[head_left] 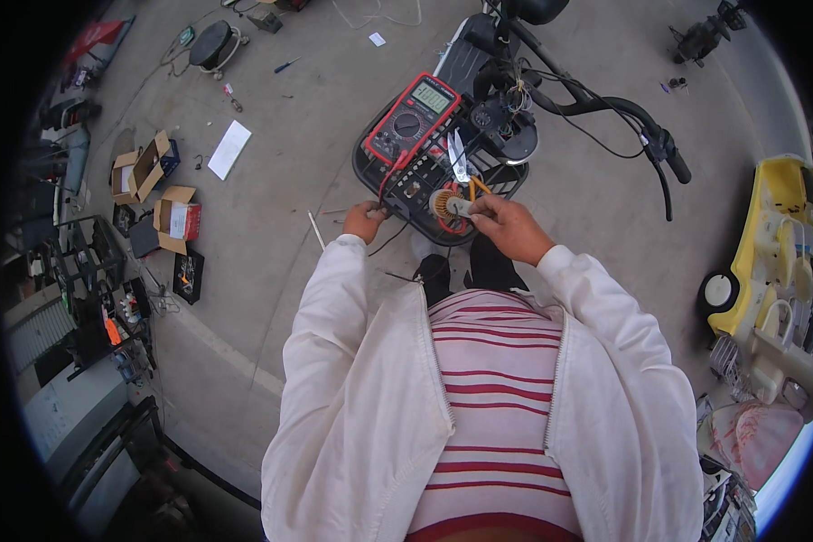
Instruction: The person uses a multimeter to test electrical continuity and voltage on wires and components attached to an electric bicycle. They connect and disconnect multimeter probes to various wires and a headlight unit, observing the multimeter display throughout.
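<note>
Floor: bare grey concrete [271, 235], daylight, soft shadows. A seam runs diagonally across it, near left. Far left: a white sheet of paper [229, 149] lying flat, two open cardboard boxes [140, 167] just beside each other, a black round object with cable [213, 43]. Left edge: dark wire racks [86, 262] crowded with small parts. Right edge: a yellow plastic ride-on toy car [772, 262]. Far right: scattered small dark parts.

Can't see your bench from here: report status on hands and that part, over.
Left hand pinching the red meter lead. Right hand gripping small round copper-wound part over black basket. Multimeter and pliers crowd the basket.
</note>
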The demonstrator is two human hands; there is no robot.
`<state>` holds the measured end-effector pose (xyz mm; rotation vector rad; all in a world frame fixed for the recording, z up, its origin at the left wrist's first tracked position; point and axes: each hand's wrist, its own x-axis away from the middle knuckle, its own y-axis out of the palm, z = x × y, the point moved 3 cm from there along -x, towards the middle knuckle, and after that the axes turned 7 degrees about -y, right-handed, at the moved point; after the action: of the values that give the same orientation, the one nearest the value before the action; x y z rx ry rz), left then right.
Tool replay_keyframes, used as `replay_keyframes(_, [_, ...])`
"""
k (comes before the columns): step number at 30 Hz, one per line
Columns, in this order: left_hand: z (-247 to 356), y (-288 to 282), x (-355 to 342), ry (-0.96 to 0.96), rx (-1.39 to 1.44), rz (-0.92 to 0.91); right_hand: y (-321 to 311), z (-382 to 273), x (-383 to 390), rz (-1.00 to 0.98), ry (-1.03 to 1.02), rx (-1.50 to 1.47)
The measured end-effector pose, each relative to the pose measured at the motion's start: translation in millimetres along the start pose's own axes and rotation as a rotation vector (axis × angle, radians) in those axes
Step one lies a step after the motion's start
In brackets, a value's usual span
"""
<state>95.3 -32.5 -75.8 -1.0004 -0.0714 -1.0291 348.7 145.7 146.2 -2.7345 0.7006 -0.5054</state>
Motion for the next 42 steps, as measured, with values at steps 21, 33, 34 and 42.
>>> replay_keyframes(21, [148.6,-159.4,128.1,0.169,-0.124,0.123,92.5,-67.5,-86.7,-0.125,-0.584,0.694])
replay_keyframes(33, [-215.9,-287.5,176.9,-1.014,0.450,0.779,65.7,-43.7,-83.2,0.054,-0.350,0.427])
replay_keyframes(34, [-225.6,-287.2,185.8,-1.010,0.958,0.848,66.2,-41.3,-83.8,0.060,-0.367,0.409])
replay_keyframes(42, [4.9,-360.0,201.6,0.321,0.933,0.571,83.6,-51.6,-73.8,-0.183,-0.301,0.406])
